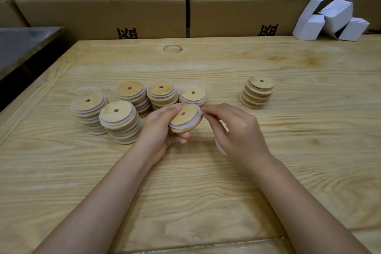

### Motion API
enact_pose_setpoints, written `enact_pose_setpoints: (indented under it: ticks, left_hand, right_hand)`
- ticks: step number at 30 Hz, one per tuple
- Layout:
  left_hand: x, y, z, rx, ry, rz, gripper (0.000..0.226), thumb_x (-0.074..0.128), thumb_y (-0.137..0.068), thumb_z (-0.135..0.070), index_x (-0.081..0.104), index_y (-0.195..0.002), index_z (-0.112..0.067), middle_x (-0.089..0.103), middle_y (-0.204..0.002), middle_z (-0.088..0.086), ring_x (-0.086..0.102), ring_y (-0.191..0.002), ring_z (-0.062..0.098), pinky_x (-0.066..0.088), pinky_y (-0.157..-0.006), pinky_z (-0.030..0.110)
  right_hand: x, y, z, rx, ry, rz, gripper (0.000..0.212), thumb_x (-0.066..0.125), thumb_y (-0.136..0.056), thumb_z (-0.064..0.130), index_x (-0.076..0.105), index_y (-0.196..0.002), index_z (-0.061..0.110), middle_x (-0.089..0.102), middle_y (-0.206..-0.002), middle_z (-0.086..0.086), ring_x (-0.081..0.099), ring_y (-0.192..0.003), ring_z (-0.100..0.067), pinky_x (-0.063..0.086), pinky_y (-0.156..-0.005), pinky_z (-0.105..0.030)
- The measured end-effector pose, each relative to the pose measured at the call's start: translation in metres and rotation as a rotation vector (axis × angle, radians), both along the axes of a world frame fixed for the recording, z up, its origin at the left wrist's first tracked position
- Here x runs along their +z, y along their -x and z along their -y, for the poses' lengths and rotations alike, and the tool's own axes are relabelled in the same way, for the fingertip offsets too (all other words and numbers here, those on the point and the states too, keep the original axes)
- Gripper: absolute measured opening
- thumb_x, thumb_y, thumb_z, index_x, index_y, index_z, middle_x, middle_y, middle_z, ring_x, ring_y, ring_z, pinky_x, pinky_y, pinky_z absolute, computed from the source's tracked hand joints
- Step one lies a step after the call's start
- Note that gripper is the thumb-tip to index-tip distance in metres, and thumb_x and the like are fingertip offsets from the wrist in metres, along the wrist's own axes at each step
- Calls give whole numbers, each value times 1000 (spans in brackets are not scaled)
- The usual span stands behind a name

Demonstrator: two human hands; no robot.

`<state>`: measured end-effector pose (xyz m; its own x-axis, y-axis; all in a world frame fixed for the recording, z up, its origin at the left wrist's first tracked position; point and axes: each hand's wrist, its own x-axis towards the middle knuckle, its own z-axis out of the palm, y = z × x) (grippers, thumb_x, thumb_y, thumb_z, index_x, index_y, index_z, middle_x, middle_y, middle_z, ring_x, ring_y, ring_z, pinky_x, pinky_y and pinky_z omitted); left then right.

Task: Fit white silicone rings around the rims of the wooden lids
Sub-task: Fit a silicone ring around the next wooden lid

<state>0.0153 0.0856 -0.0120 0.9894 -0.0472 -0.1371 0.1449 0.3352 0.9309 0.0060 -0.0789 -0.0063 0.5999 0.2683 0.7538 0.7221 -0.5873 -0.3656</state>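
I have the lid (183, 118) in the left hand (162, 130), lifted off the middle of the table (288, 181) and tilted so its flat face looks up and toward me. The thumb sits on the far rim and the fingers curl under the near rim. The ring (192, 125) shows as a white band along the lid's lower right edge. The right hand (237, 130) reaches in from the right, thumb and forefinger pinched on the ring at the lid's upper right rim, fingertips (206, 112) touching it.

That is the relation that counts. As I judge it, the stretch not yet seated lies on the side facing the right hand, so the right should press it home while the left turns the lid.

5 stacks of ringed lids (121, 118) stand toward the left edge, and 1 stack of bare lids (257, 93) toward the right edge. A spare white ring (220, 146) peeps out under the right palm.
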Motion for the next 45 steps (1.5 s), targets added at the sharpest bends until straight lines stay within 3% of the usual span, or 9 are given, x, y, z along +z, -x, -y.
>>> enact_pose_setpoints:
  ticks: [7,10,12,16,21,30,35,41,45]
  left_hand:
    - [3,2,-2,-40,-39,-51,28,47,-95,-17,72,-84,-10,58,-49,1,42,-27,10,35,-31,16]
    - [3,1,-3,-75,-38,-79,36,48,-94,-17,75,-71,-12,51,-41,-1,39,-25,8,33,-30,15]
    - [2,0,-4,-85,-16,-104,32,49,-93,-17,74,-73,-10,49,-38,-1,36,-24,7,32,-29,15]
    - [2,-1,-6,-84,-20,-145,27,51,-92,-17,67,-74,-6,43,-35,-1,31,-22,8,33,-28,16]
    - [4,-2,-6,-76,-17,-177,35,53,-90,-16,70,-60,-10,45,-37,1,31,-21,7,34,-29,15]
    - [3,-3,-7,-93,-19,-168,25,50,-92,-18,70,-86,-4,57,-45,2,34,-23,6,40,-30,17]
    - [3,-3,-6,-96,8,-184,27,51,-92,-18,73,-83,-4,64,-59,9,38,-26,7,42,-32,16]
    - [2,-4,-3,-57,-7,-164,24,53,-93,-16,70,-88,0,62,-57,10,40,-27,8,46,-35,18]
    - [1,-2,-1,-54,-30,-129,24,53,-93,-15,70,-86,0,60,-54,11,47,-32,14,45,-34,18]
  right_hand:
    - [-1,-2,6,2,271,281,13,61,-84,-8,71,-91,-2,70,-81,-11,66,-68,-28,53,-57,-35]
    - [1,-1,7,18,323,331,24,47,-91,-7,70,-91,-4,70,-83,-13,67,-70,-28,54,-56,-36]
    - [2,-1,6,41,353,335,29,41,-94,-5,70,-92,-4,70,-84,-14,66,-71,-28,54,-57,-36]
    - [4,0,6,41,361,358,16,54,-89,-5,70,-88,-2,69,-82,-13,64,-67,-28,52,-55,-35]
    - [6,2,1,11,342,393,10,63,-84,-4,71,-81,0,66,-75,-10,59,-61,-28,50,-54,-34]
    - [5,2,1,12,277,312,10,62,-83,-4,70,-78,-1,65,-71,-11,59,-61,-30,50,-54,-37]
    - [5,0,3,17,285,280,9,63,-84,-1,70,-78,-1,63,-71,-11,57,-62,-30,49,-55,-38]
    - [8,2,1,28,331,348,8,65,-84,1,70,-77,1,63,-70,-10,56,-60,-28,47,-52,-37]
    - [7,7,-8,65,343,377,22,57,-91,9,70,-75,1,62,-70,-10,55,-60,-27,46,-54,-33]
